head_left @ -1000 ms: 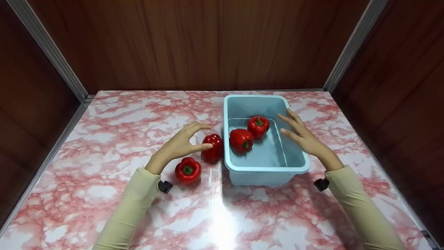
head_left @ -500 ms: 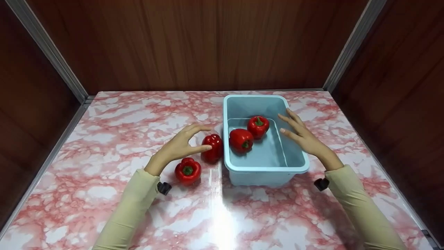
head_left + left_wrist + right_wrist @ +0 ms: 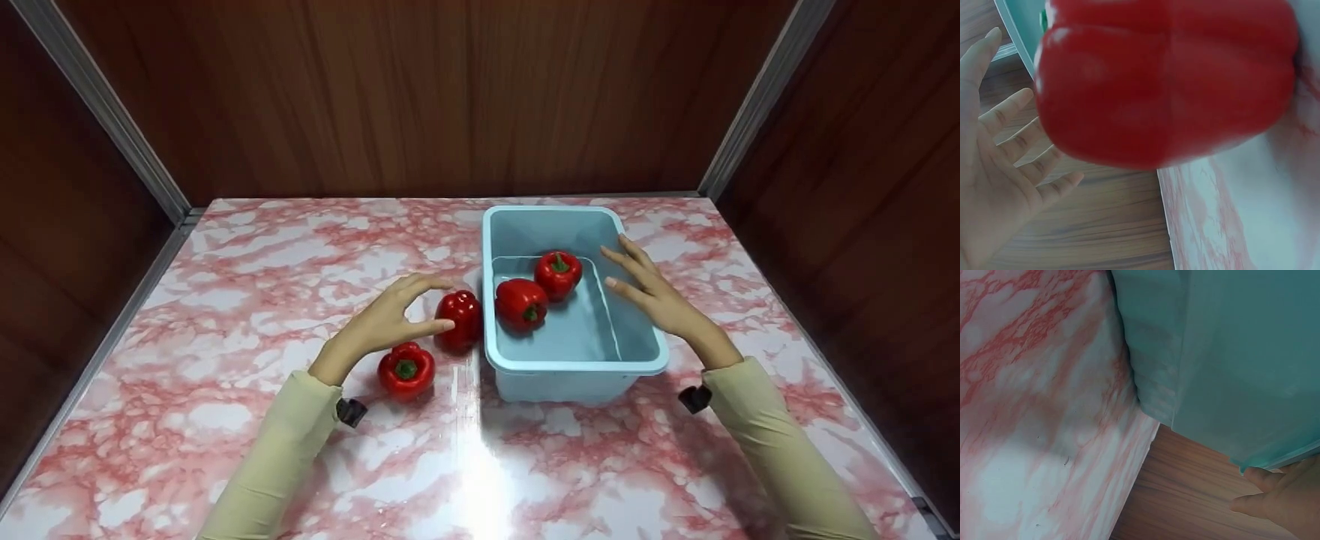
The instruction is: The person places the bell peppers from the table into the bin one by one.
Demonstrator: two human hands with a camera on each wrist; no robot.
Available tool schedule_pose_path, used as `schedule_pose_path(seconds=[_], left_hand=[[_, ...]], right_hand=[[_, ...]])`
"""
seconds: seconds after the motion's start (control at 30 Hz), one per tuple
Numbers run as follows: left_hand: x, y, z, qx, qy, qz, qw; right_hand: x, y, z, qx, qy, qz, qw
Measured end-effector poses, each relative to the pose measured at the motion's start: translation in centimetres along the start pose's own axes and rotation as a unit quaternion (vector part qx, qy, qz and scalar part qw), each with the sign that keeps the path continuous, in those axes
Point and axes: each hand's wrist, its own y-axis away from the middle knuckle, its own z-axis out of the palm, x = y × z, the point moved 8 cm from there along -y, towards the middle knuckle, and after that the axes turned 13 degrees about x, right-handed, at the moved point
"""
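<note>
Pink-and-white marble table (image 3: 247, 255), dark wood panelling behind, metal corner posts either side.

Work in hand reads as loading peppers into the light blue tub (image 3: 646, 352). Two red peppers already in it: one by the left wall (image 3: 521, 302), one further back, stem up (image 3: 559, 272). Two more out on the table to the tub's left: the upright pepper (image 3: 459, 319) just beside the tub wall, and the near pepper (image 3: 406, 368) closer to the person, stem end facing up.

Left hand (image 3: 386, 319) is at the upright pepper. Fingers spread and arched, index over its top, thumb tip at its left side. Looks like contact at the thumb, but no closed grip; the pepper sits on the table. The left wrist view shows fingers (image 3: 1013, 109) loose and splayed with a big red pepper (image 3: 1168, 79) filling the frame, likely the near one under the wrist.

Right hand (image 3: 652, 292) is flat, fingers straight, over the tub's right rim. Holds nothing. Right wrist view shows fingertips (image 3: 1261, 478) at the tub edge, so probably steadying it; can't confirm actual contact.

Judgement: pre-grasp stage on the third pepper. Next move calls for closing fingers and thumb round it, lifting clear of the rim, and moving right over the wall. Free floor in the tub is toward the near and right side. The fourth pepper sits right under the wrist, so lift straight up to avoid knocking it.
</note>
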Motion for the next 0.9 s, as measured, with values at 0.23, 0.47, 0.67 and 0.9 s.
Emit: schedule_pose_path(seconds=[0.23,0.47,0.67,0.9], left_hand=[[-0.3,0.5,0.0,0.002,-0.011,0.000,0.9999],[-0.5,0.8,0.1,0.001,-0.009,-0.001,1.0000],[-0.7,1.0,0.1,-0.004,-0.005,-0.012,0.9999],[-1.1,1.3,0.1,-0.004,-0.011,-0.026,0.9996]], right_hand=[[-0.2,0.0,0.0,0.002,-0.001,-0.013,1.000],[-3.0,0.7,-0.3,-0.003,-0.018,-0.009,1.000],[-4.0,1.0,-0.5,-0.004,-0.013,-0.004,1.000],[-3.9,0.9,-0.5,-0.005,-0.012,-0.005,1.000]])
